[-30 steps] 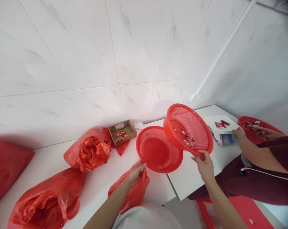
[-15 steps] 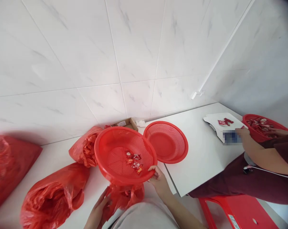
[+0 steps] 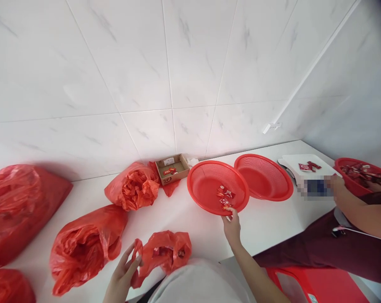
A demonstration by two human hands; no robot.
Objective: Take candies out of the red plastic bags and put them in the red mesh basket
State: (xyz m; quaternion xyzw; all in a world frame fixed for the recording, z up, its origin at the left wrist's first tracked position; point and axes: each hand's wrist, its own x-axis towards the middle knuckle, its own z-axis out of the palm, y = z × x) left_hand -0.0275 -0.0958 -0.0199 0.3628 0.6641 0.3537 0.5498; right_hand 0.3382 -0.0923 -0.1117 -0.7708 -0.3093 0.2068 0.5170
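My right hand [image 3: 233, 227] grips the near rim of a red plastic basket [image 3: 203, 193]. Several small red wrapped packets [image 3: 225, 195] lie inside it, toward the right. The basket is pressed against a second red basket [image 3: 266, 181] on its right. At lower left, my left hand [image 3: 127, 269] is closed on the edge of a red plastic bag [image 3: 174, 250] near my body. Small wrapped packets show through the bag's mouth.
Crumpled red bags [image 3: 86, 252] stand along the left, with a cardboard box [image 3: 172, 168] holding packets by the wall. At right, a co-worker's arm [image 3: 354, 202] reaches over a white scale [image 3: 310, 164] beside a full red basket [image 3: 363, 172]. A red stool [image 3: 329, 284] stands below.
My right hand has moved the basket right and away from me, off the bag, against the other basket. My left hand stays at the bag, now uncovered. The view has shifted left.
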